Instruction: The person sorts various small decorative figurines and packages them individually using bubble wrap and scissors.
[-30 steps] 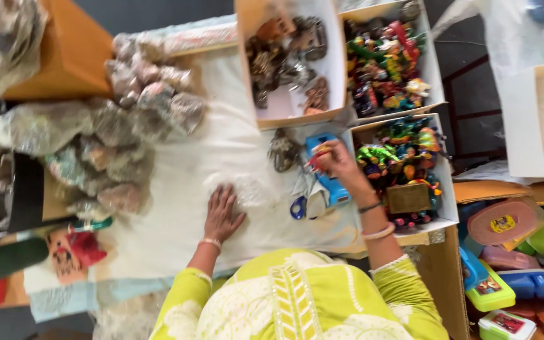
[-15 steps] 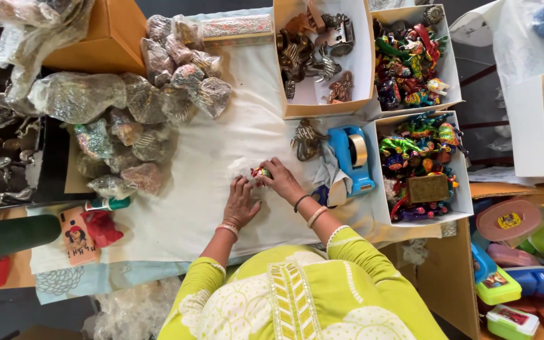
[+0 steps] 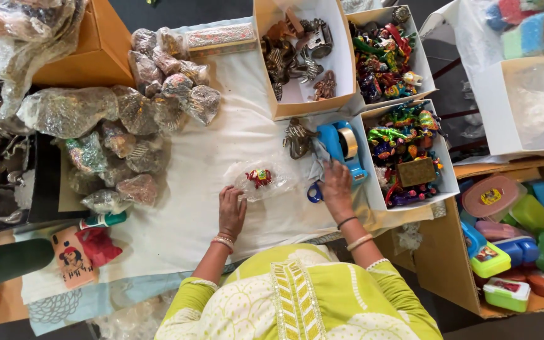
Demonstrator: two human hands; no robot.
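A small red figurine (image 3: 260, 177) lies on a clear piece of bubble wrap (image 3: 275, 181) on the white cloth (image 3: 184, 214). My left hand (image 3: 231, 211) rests flat with its fingers on the wrap's near left edge. My right hand (image 3: 337, 182) reaches to the right, beside the blue tape dispenser (image 3: 342, 148), fingers down on the crumpled plastic next to it. Whether it pinches anything I cannot tell. A pair of blue-handled scissors (image 3: 313, 192) lies just left of that hand.
Bubble-wrapped bundles (image 3: 140, 119) are piled at the left. Open boxes hold metal figures (image 3: 297, 56) and colourful figurines (image 3: 388, 53), with another such box (image 3: 407, 154) nearer me. A metal figure (image 3: 297, 138) stands by the dispenser. Plastic lunch boxes (image 3: 511, 233) lie at the right. A phone (image 3: 72, 258) lies at the left.
The right hand brought the red figurine from the dispenser area to the wrap, both hands held it there, then the right hand let go and moved right to the dispenser.
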